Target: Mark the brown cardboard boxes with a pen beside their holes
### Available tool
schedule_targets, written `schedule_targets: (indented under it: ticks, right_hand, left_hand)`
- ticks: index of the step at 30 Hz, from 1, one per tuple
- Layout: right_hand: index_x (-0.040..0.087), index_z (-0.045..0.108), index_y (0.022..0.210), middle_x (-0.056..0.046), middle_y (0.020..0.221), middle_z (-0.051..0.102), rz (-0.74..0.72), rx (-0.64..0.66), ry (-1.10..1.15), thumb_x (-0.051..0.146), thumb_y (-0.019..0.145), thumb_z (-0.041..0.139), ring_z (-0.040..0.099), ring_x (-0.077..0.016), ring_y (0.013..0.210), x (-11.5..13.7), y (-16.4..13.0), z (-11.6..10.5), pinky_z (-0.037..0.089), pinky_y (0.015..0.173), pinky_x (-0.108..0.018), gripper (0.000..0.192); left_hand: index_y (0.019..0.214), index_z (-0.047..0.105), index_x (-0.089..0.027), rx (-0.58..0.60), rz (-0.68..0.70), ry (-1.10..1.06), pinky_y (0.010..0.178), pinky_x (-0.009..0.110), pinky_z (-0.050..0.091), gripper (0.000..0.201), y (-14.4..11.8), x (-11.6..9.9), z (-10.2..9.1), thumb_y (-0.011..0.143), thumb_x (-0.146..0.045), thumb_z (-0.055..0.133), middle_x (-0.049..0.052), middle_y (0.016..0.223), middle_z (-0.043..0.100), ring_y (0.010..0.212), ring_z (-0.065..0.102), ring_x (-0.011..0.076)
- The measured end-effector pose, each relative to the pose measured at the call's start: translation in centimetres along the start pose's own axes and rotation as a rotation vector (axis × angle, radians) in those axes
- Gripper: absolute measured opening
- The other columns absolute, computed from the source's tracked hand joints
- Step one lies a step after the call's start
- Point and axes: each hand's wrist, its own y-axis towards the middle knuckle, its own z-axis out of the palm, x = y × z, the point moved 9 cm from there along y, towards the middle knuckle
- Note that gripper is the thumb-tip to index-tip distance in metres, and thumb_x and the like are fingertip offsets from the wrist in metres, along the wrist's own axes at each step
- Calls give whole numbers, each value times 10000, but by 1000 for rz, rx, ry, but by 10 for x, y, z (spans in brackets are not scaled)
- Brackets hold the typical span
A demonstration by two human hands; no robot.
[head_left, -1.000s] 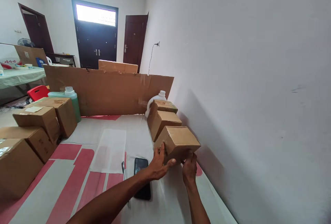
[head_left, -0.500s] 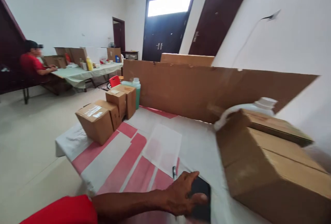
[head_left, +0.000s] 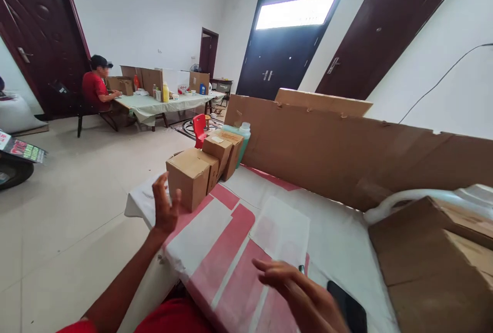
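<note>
At the far left a dark door (head_left: 46,40) stands in the white wall, and beyond it a person in a red shirt (head_left: 94,86) sits at a far table (head_left: 169,103) covered in bottles and cardboard. A red chair (head_left: 199,126) stands on the floor between that table and the near surface (head_left: 339,240), which wears a white cloth with red stripes.

The left hand (head_left: 166,209) is raised off the surface's left edge, its grip wide, fingers spread and holding nothing. Just beside it, nearly touching the fingertips, is the nearest small box (head_left: 188,181) in a row of cardboard boxes; two more (head_left: 223,151) stand behind it, with a green jug (head_left: 241,135) at the back.

A tall cardboard sheet (head_left: 346,153) stands upright along the far side of the surface. A clear plastic bag (head_left: 281,230) lies flat in the middle.

The right hand (head_left: 304,297) hovers low over the stripes, grip wide and empty, partly covering a pen (head_left: 301,269). A black phone (head_left: 348,310) lies just right of it. Large boxes (head_left: 435,266) fill the right corner, hiding most of a white jug (head_left: 423,197).
</note>
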Motion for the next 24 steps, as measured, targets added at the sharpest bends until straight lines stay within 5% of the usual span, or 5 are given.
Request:
schedule_targets:
  ticks: [3,6,11,17,24]
  right_hand:
    - [215,719,720,-96,845,775,99,231,195,618,863,695,727,-314,917,3,51,83,572,885,-464,427]
    - [204,692,715,-116,908,781,68,198,252,730,754,733,717,-332,965,-4,94,149,557,908,-490,529]
    - [257,656,1319,-140,1485,600,46,243,257,701,743,766,536,-360,1384,-28,111,223,464,1096,-536,736]
    - [303,482,1522,-98,1588,501,64,234,395,655,928,595,458,-287,1469,-59,80,174,376,1194,-502,700]
    - [250,690,1268,-105,1248,746,204,63,501,836,927,287,679,-303,1182,-83,62,73,530,992,-477,789]
  left_hand:
    - [1545,272,-182,-67,-148,2,1211,663,297,655,28,58,-5,1032,-582,347,198,1616,305,1549,236,380]
    - [1424,457,-239,-13,-231,-25,1137,710,381,520,41,98,13,1057,-546,254,173,1439,546,1482,408,382]
    - [1389,515,-263,55,-238,-23,1087,667,468,558,13,111,29,1054,-602,224,151,1311,642,1424,489,355]
    - [1583,350,-332,281,-114,20,1238,621,316,613,-103,74,36,1023,-570,433,114,1578,446,1500,376,358]
    - [1678,129,-217,618,510,208,1111,519,409,916,-207,-33,86,952,-503,609,194,1398,559,1289,532,374]
